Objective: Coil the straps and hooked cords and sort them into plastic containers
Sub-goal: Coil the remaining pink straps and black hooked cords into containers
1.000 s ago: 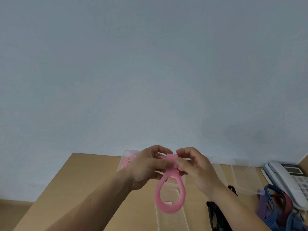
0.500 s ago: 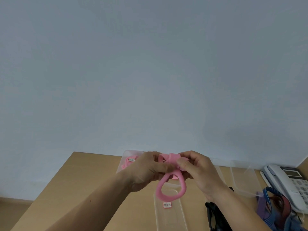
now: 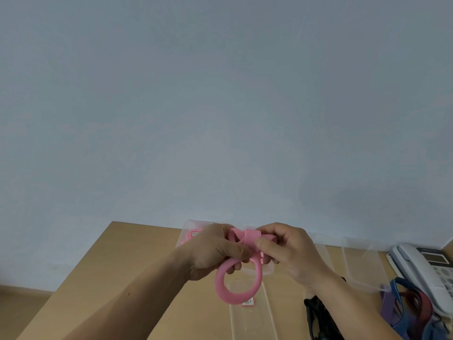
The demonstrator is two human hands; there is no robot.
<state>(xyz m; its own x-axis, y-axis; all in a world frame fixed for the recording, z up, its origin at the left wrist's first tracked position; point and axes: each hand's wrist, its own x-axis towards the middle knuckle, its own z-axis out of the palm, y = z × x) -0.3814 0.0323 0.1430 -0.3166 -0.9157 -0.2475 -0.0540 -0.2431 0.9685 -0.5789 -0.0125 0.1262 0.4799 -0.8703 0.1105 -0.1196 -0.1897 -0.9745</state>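
A pink strap hangs as a round loop above the wooden table. Its upper part is folded between my hands. My left hand grips the strap from the left with curled fingers. From the right, my right hand pinches the folded top of the same strap. Behind my left hand a clear plastic container holds more pink strap. A second clear container with a pink label lies below the loop.
A pile of blue, purple and red straps lies at the right, beside a white desk phone. Black straps sit under my right forearm. Another clear container stands at the back right. The table's left edge drops to the floor.
The hanging loop has shrunk and rounded as more strap was folded between my hands. Both hands keep their hold and have sunk slightly in the view.
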